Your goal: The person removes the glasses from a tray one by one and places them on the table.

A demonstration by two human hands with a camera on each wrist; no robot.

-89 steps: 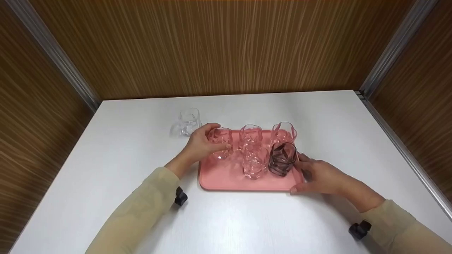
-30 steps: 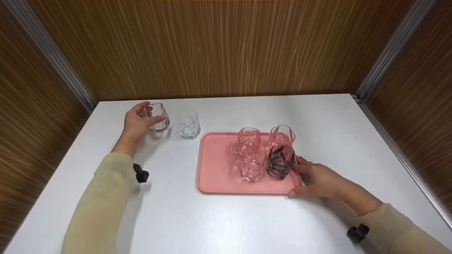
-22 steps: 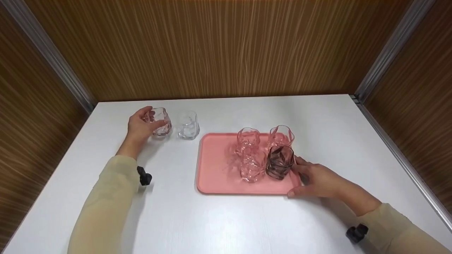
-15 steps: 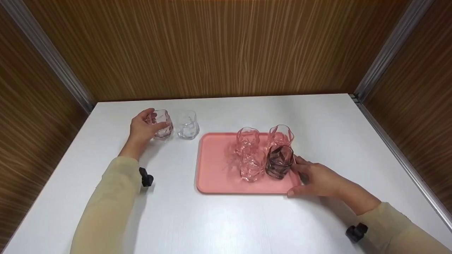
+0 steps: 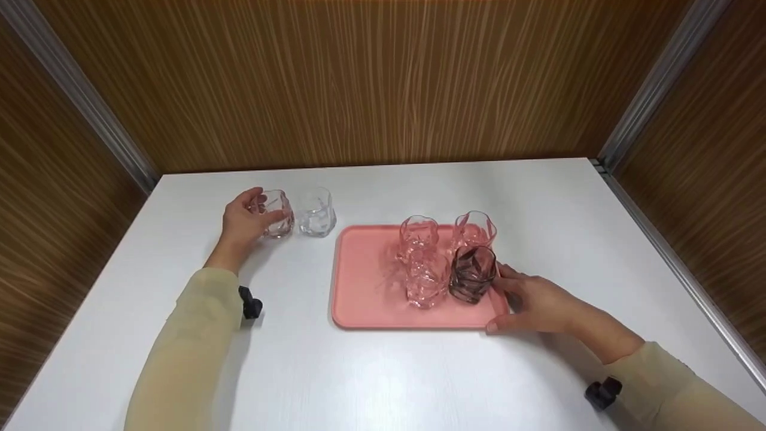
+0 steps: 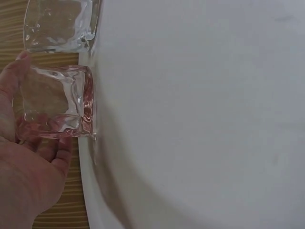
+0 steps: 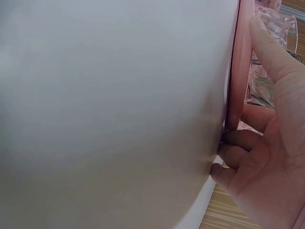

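My left hand (image 5: 242, 224) is curled round a pale pink tumbler (image 5: 276, 214) that stands on the white table, right beside a clear tumbler (image 5: 315, 211). The left wrist view shows the pink tumbler (image 6: 57, 102) against my palm (image 6: 24, 176), with the clear one (image 6: 59, 26) just past it. My right hand (image 5: 532, 302) holds the right rim of the pink tray (image 5: 365, 287), one finger close to a dark smoky glass (image 5: 473, 274). Three clear-pink glasses (image 5: 426, 278) stand beside it on the tray. The right wrist view shows the fingers (image 7: 238, 140) curled against the tray rim (image 7: 236, 71).
Wood-grain walls close in the white table (image 5: 383, 371) at the back and on both sides, with metal strips in the corners. The tray's left half is bare. Small black wrist cameras (image 5: 250, 304) sit on both sleeves.
My left hand carried the pink tumbler off the tray to the far left and lowered it onto the table beside the clear tumbler. The right hand stayed on the tray's rim.
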